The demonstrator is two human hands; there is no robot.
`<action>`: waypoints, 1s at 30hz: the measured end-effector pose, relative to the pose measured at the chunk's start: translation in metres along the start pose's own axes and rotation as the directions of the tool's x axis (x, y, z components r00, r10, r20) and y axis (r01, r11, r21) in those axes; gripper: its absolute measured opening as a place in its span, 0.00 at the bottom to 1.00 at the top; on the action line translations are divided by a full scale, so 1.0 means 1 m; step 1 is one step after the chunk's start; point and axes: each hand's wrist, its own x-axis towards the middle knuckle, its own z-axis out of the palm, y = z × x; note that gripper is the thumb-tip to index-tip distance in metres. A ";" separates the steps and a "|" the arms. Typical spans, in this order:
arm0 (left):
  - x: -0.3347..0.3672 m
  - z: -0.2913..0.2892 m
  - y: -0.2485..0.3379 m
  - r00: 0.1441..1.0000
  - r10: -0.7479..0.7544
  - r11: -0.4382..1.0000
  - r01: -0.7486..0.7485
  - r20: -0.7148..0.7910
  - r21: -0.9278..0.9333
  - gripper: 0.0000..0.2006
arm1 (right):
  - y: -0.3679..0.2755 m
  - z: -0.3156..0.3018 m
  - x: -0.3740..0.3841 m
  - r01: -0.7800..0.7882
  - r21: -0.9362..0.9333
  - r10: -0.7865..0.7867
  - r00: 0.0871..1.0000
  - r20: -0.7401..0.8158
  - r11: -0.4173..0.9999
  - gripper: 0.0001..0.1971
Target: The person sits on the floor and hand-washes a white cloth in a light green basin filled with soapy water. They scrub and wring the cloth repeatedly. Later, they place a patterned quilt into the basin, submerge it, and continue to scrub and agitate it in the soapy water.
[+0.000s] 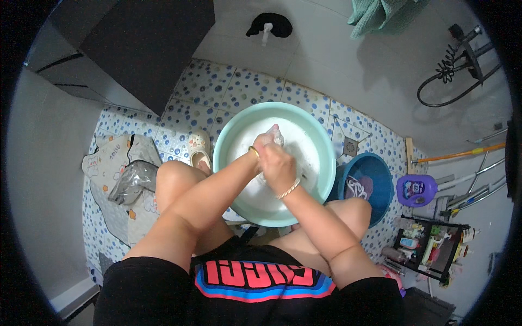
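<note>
Patterned mat (103, 163) at the left of the frame, a grey plastic bag (132, 182) on it; next, a pale clog (199, 142). At centre, a mint basin (324, 163) holds white suds (244, 130). Above them the foamy left hand (265, 144) and right hand (279, 164) press together, fingers curled — I cannot tell what they grip. Right of centre, a blue bucket (384, 182); farther right, a purple bottle (429, 190).

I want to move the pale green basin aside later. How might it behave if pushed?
The basin may be heavy to push, as white suds spread across its inside, perhaps over water. Its wide, round shape suggests it would sooner slide than tip. The rim looks smooth, so it could turn slippery if suds reach it.
</note>
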 end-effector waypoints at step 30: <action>-0.023 0.053 0.011 0.973 0.085 0.983 -0.047 -0.213 0.176 0.16 | 0.039 -0.018 -0.006 -0.393 0.870 0.423 0.871 0.249 0.296 0.16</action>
